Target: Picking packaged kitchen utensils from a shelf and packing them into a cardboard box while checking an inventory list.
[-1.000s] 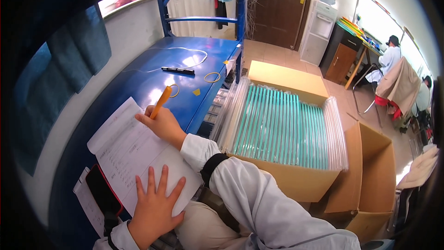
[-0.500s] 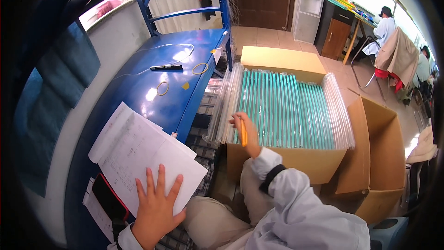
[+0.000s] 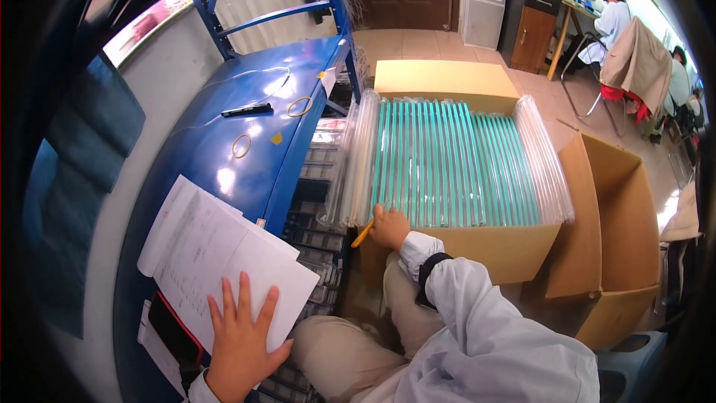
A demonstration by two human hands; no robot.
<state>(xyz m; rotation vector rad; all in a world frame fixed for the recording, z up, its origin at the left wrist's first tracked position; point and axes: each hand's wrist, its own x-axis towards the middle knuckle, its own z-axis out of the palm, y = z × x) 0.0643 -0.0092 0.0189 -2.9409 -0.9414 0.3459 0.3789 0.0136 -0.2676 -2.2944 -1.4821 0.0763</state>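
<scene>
My left hand [image 3: 244,341] lies flat with fingers spread on a stack of white papers [image 3: 195,234] covered in writing, at the edge of the blue table. My right hand [image 3: 390,227] is closed around a slim orange pen [image 3: 363,234], which points down to the left. That hand is at the near left corner of an open cardboard box [image 3: 492,251]. Packed upright in the box are many thin teal-edged panels [image 3: 425,164] in clear plastic. Clear plastic sleeves [image 3: 544,153] stand along the box's sides.
On the blue table [image 3: 246,97] lie a black bar [image 3: 247,110], yellow rubber bands [image 3: 241,146] and a white cable. A dark phone [image 3: 173,332] with a red edge is beside the papers. Another open cardboard box [image 3: 626,201] stands to the right. A person [image 3: 611,26] sits far right.
My right hand, with the pen, has moved down toward the box's near left corner, and the pen has tilted left. My left hand still rests on the papers. The view has shifted slightly.
</scene>
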